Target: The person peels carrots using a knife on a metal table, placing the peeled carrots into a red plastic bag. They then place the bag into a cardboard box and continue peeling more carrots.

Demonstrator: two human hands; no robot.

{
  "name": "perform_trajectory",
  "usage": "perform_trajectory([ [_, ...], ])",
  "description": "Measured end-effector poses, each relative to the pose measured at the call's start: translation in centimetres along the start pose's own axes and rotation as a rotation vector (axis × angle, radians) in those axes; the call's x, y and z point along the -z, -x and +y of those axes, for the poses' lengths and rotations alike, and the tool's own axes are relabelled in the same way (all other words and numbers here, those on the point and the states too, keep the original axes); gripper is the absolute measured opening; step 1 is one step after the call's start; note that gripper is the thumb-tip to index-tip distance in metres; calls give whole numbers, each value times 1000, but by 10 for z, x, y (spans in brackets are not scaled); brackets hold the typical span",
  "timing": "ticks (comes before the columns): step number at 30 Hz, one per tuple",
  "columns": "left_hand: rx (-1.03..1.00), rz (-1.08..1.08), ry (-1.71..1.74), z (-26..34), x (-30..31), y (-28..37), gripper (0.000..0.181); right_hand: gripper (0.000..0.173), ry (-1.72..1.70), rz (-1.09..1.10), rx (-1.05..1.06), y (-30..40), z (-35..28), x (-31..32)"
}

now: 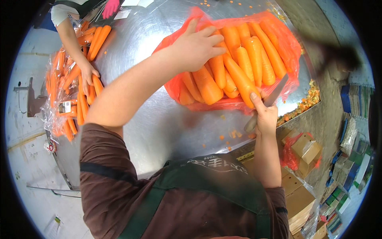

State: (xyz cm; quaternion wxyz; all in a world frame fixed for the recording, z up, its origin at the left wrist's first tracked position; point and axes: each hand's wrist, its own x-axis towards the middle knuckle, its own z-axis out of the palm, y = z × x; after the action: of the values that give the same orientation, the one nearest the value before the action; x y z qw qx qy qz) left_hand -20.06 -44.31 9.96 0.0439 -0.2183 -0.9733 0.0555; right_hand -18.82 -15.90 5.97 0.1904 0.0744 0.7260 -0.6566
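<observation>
Orange carrots [246, 64] lie heaped on a red plastic bag [176, 33] that is spread open on a metal table. My left hand [201, 44] reaches across the far left of the heap, fingers apart over carrots and bag film; what lies under the palm is hidden. At the near right of the heap, my right hand [265, 112] grips a knife [277, 89], its blade pointing up and away and its handle end showing below the hand. The right thumb also presses on the near end of a large carrot [240, 77].
Carrot trimmings [307, 103] collect along the right edge of the metal table [140, 119]. At left, a co-worker's hand [88, 76] touches carrots beside clear bags of carrots [59, 77]. Cardboard boxes [298, 197] stand to my lower right, with stacked crates [343, 167] beyond.
</observation>
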Motion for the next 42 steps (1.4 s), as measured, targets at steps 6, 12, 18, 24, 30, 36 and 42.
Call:
perform_trajectory([
  [6, -230, -142, -283, -5, 25, -21, 29, 46, -380, -71, -117, 27, 15, 27],
  [12, 94, 86, 860, 75, 62, 11, 44, 76, -543, -143, 37, 63, -3, 36],
  [18, 332, 226, 2350, 140, 46, 5, 69, 76, -286, -291, 185, 92, 4, 48],
  [24, 410, 32, 2248, 154, 43, 10, 55, 47, 14, -305, 292, 96, 30, 67],
  [30, 449, -23, 2026, 167, 34, 25, 46, 51, 965, 51, 1080, 64, -66, 70],
  [36, 363, 7, 1827, 167, 30, 36, 54, 62, 1241, -70, 1017, 58, -97, 56],
  [42, 429, -73, 2177, 147, 27, 42, 53, 40, 846, -64, 618, 30, -30, 83],
])
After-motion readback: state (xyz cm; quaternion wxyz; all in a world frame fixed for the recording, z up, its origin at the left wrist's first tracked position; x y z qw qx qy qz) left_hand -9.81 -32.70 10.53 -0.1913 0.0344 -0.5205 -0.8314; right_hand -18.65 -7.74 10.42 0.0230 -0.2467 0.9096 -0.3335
